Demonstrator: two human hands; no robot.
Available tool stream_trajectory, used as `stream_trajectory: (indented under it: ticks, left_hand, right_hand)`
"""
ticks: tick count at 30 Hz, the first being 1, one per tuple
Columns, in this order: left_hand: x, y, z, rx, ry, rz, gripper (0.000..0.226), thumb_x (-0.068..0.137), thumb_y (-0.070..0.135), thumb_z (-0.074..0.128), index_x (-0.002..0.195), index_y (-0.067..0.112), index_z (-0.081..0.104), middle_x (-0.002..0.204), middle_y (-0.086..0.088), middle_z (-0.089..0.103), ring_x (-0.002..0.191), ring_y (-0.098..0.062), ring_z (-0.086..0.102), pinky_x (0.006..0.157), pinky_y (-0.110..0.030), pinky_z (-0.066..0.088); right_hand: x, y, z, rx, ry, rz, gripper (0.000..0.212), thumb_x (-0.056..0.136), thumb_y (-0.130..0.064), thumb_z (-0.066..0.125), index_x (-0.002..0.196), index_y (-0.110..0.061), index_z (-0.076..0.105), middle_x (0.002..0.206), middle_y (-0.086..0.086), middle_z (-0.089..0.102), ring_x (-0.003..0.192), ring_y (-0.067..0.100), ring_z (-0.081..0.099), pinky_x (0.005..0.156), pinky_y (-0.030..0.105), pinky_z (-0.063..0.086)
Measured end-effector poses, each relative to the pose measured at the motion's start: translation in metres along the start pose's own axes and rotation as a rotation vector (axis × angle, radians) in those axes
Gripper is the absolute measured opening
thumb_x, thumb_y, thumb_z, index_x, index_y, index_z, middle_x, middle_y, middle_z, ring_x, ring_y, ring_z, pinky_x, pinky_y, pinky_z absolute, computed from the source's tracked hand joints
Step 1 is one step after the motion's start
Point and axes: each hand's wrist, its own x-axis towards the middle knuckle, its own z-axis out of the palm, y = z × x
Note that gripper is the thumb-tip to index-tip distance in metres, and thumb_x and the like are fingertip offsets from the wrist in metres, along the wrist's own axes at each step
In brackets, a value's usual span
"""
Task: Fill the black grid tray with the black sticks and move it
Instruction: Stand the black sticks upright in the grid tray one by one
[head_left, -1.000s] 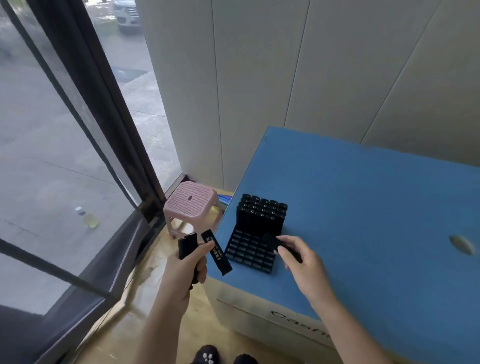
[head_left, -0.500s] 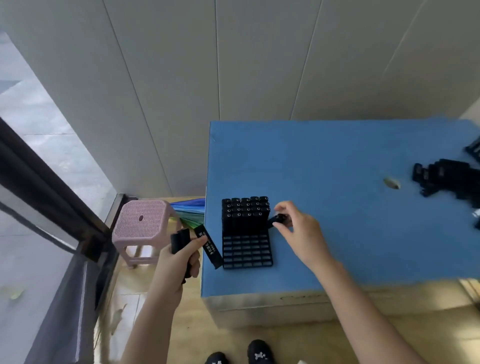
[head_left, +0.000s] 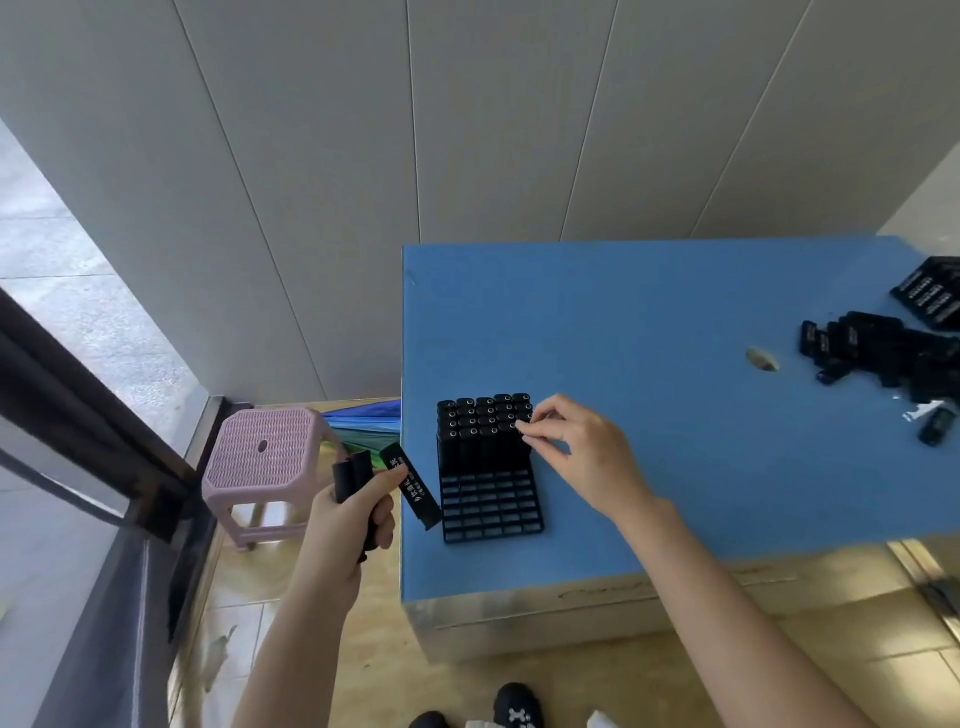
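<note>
Blue tabletop (head_left: 675, 322): broad bare surface to the right of and behind the black grid tray (head_left: 491, 506); left edge just left of the tray, front edge a little nearer than it.
Pink stool (head_left: 262, 457): on the floor left of the tray, beyond the table's left edge.
Loose sticks (head_left: 878, 353): heaped well right of the tray, near the table's right side, with a second tray (head_left: 930, 293) behind.
Black grid tray: flat near the table's front-left corner; far rows filled with standing sticks (head_left: 480, 415), near rows showing open cells.
Right hand (head_left: 576, 454): just right of the tray, fingers curled, thumb and forefinger pinching the top of the end stick (head_left: 511, 447) in the nearest filled row.
Left hand (head_left: 348, 514): just left of the tray, off the table edge, wrapped round held sticks (head_left: 353, 473), with a lettered stick (head_left: 413, 486) angled toward the tray's left rim.
</note>
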Motion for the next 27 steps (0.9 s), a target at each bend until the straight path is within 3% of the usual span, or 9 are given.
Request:
stream_trajectory:
  ticks: [3, 6, 8, 11, 13, 16, 19, 22, 27]
  left_hand:
    - [-0.002, 0.002, 0.002, -0.033, -0.023, 0.001, 0.019, 0.083, 0.011, 0.064, 0.075, 0.01, 0.047, 0.053, -0.003, 0.037, 0.045, -0.016, 0.034, 0.049, -0.029, 0.031]
    - [-0.006, 0.002, 0.007, -0.077, -0.052, 0.003, 0.018, 0.083, 0.01, 0.064, 0.075, 0.01, 0.048, 0.053, -0.002, 0.036, 0.045, -0.016, 0.033, 0.048, -0.027, 0.03]
    - [-0.009, 0.002, 0.012, -0.094, -0.068, 0.005, 0.016, 0.083, 0.01, 0.064, 0.076, 0.01, 0.049, 0.052, -0.002, 0.035, 0.043, -0.015, 0.033, 0.044, -0.025, 0.032]
    - [-0.011, 0.0, 0.019, -0.088, -0.086, 0.023, 0.012, 0.083, 0.01, 0.064, 0.079, 0.008, 0.052, 0.051, -0.002, 0.036, 0.042, -0.015, 0.035, 0.043, -0.023, 0.035]
    - [-0.012, -0.001, 0.022, -0.063, -0.097, 0.043, 0.015, 0.082, 0.011, 0.065, 0.076, 0.008, 0.051, 0.05, -0.001, 0.036, 0.043, -0.015, 0.035, 0.045, -0.025, 0.034]
    - [-0.013, -0.004, 0.023, -0.041, -0.119, 0.053, 0.022, 0.081, 0.011, 0.066, 0.071, 0.009, 0.047, 0.05, -0.002, 0.035, 0.043, -0.016, 0.035, 0.048, -0.028, 0.032]
    - [-0.015, -0.005, 0.022, -0.024, -0.115, 0.037, 0.015, 0.083, 0.01, 0.064, 0.078, 0.005, 0.05, 0.052, -0.001, 0.037, 0.044, -0.015, 0.037, 0.05, -0.028, 0.033]
    - [-0.015, -0.007, 0.02, -0.033, -0.1, -0.018, 0.011, 0.086, 0.013, 0.062, 0.093, 0.007, 0.056, 0.055, 0.0, 0.041, 0.045, -0.014, 0.039, 0.049, -0.026, 0.036]
    - [-0.013, -0.01, 0.014, -0.073, -0.076, -0.098, 0.011, 0.089, 0.014, 0.056, 0.087, 0.008, 0.047, 0.06, -0.004, 0.044, 0.044, -0.015, 0.038, 0.049, -0.028, 0.035]
  right_hand:
    - [-0.006, -0.009, 0.0, 0.0, 0.054, 0.043, 0.024, 0.089, -0.028, 0.056, 0.109, -0.022, 0.067, 0.099, -0.01, 0.057, 0.086, 0.002, 0.051, 0.064, 0.015, 0.044]
    - [-0.015, -0.044, 0.0, 0.487, 0.043, 0.318, 0.024, 0.096, -0.025, 0.045, 0.113, -0.02, 0.062, 0.104, -0.012, 0.058, 0.088, 0.002, 0.059, 0.075, 0.016, 0.048]
    - [-0.016, -0.072, 0.002, 0.84, -0.172, 0.575, 0.032, 0.097, -0.032, 0.036, 0.11, -0.016, 0.06, 0.095, -0.003, 0.064, 0.077, 0.01, 0.065, 0.072, 0.025, 0.053]
    - [-0.017, -0.099, 0.005, 1.11, -0.472, 0.837, 0.038, 0.099, -0.037, 0.028, 0.106, -0.014, 0.058, 0.078, 0.002, 0.066, 0.066, 0.017, 0.066, 0.064, 0.024, 0.054]
    - [-0.02, -0.105, 0.007, 1.274, -0.46, 0.956, 0.032, 0.099, -0.033, 0.034, 0.099, -0.011, 0.058, 0.07, 0.003, 0.062, 0.059, 0.016, 0.063, 0.057, 0.022, 0.05]
    - [-0.023, -0.102, 0.009, 1.396, -0.311, 1.077, 0.017, 0.096, -0.023, 0.047, 0.091, -0.012, 0.059, 0.07, 0.004, 0.055, 0.056, 0.012, 0.058, 0.055, 0.019, 0.049]
    - [-0.021, -0.088, 0.009, 1.281, -0.175, 0.988, 0.009, 0.093, -0.015, 0.052, 0.091, -0.011, 0.061, 0.078, 0.002, 0.057, 0.061, 0.009, 0.057, 0.064, 0.018, 0.053]
    - [-0.018, -0.073, 0.004, 0.925, -0.112, 0.764, 0.014, 0.089, -0.008, 0.057, 0.09, -0.02, 0.063, 0.078, -0.003, 0.062, 0.067, 0.006, 0.062, 0.072, 0.02, 0.053]
    - [-0.005, -0.06, 0.0, 0.489, -0.068, 0.437, 0.019, 0.083, -0.01, 0.066, 0.097, -0.019, 0.057, 0.082, -0.014, 0.06, 0.073, 0.008, 0.062, 0.069, 0.015, 0.051]
